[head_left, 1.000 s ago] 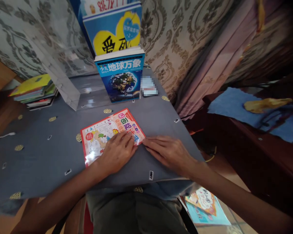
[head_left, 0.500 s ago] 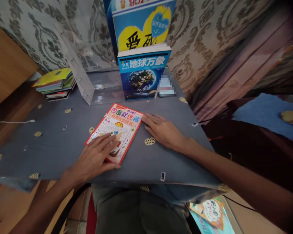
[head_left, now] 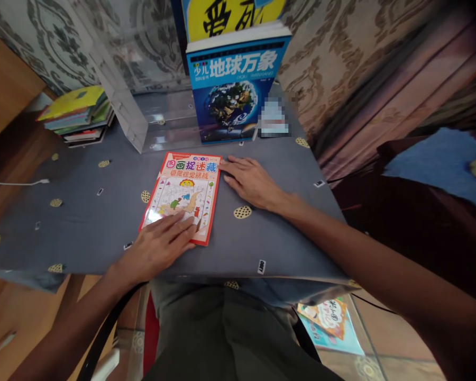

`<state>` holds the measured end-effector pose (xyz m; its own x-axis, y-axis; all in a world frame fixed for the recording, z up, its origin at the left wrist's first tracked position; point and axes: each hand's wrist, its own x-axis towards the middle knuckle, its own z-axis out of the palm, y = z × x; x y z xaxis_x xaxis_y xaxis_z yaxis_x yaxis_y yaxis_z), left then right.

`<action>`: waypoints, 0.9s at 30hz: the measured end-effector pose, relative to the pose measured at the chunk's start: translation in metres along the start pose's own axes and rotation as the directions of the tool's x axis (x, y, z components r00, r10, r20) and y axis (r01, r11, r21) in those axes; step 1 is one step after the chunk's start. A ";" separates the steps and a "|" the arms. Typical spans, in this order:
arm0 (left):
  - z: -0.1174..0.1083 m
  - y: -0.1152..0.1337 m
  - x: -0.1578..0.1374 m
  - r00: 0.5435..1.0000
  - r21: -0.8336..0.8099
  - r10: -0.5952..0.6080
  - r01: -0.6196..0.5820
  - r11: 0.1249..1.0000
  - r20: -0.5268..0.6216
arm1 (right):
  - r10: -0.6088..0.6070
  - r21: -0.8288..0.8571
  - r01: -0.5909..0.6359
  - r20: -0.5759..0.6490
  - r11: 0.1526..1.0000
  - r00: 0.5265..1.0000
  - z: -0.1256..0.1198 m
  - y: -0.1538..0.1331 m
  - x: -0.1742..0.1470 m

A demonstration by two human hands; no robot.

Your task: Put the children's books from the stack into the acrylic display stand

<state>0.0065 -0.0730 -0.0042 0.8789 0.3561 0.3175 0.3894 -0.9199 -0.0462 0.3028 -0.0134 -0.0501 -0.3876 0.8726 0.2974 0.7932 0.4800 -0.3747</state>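
A picture book (head_left: 186,193) with a red border, a sun and cartoon animals on its cover lies closed on the grey tablecloth (head_left: 91,222). Across its lower left part my left hand (head_left: 158,243) rests flat, fingers stretched out over the cover. My right hand (head_left: 252,182) is on the cloth to the right, its fingertips at the book's upper right edge, the fingers extended. Behind the book, a blue book with a picture of the Earth (head_left: 232,106) stands upright against a clear acrylic stand (head_left: 129,119). Part of a yellow and blue book (head_left: 230,18) shows behind it.
A stack of thin books (head_left: 79,116) lies at the back left, near a white cable (head_left: 24,183). A small pixelated item (head_left: 273,119) sits right of the blue book. Off the right side lies a blue cloth (head_left: 440,164). More books (head_left: 329,323) lie below the table.
The picture book has turned to sit straighter, its top swinging left. Both hands have shifted with it. The view has tilted downward a little.
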 end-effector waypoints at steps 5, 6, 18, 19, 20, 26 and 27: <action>0.005 0.014 0.007 0.990 -0.061 -0.054 0.047 0.997 -0.127 | -0.071 0.121 0.076 -0.044 0.990 0.996 -0.007 -0.014 -0.011; 0.005 0.018 0.010 0.987 -0.068 -0.079 0.070 0.995 -0.141 | -0.083 0.155 0.091 -0.055 0.984 0.995 -0.009 -0.017 -0.014; 0.005 0.046 0.022 0.902 -0.318 -0.421 0.372 0.872 -0.100 | -0.169 0.551 0.144 -0.005 0.822 0.986 -0.018 -0.056 -0.037; 0.005 0.046 0.022 0.899 -0.322 -0.429 0.381 0.867 -0.091 | -0.173 0.569 0.140 0.003 0.810 0.985 -0.018 -0.057 -0.037; 0.005 0.047 0.022 0.895 -0.323 -0.438 0.392 0.861 -0.081 | -0.175 0.585 0.135 0.011 0.799 0.985 -0.019 -0.059 -0.037; 0.008 0.056 0.019 0.891 -0.321 -0.448 0.403 0.857 -0.077 | -0.213 0.628 0.169 -0.005 0.760 0.977 -0.022 -0.066 -0.043; 0.008 0.058 0.018 0.893 -0.316 -0.443 0.399 0.861 -0.080 | -0.238 0.620 0.191 -0.007 0.761 0.971 -0.022 -0.067 -0.044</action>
<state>0.0472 -0.1183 -0.0090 0.5906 0.7121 0.3797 0.5986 -0.7021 0.3857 0.2766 -0.0862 -0.0190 -0.5619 0.7325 0.3844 0.2382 0.5883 -0.7728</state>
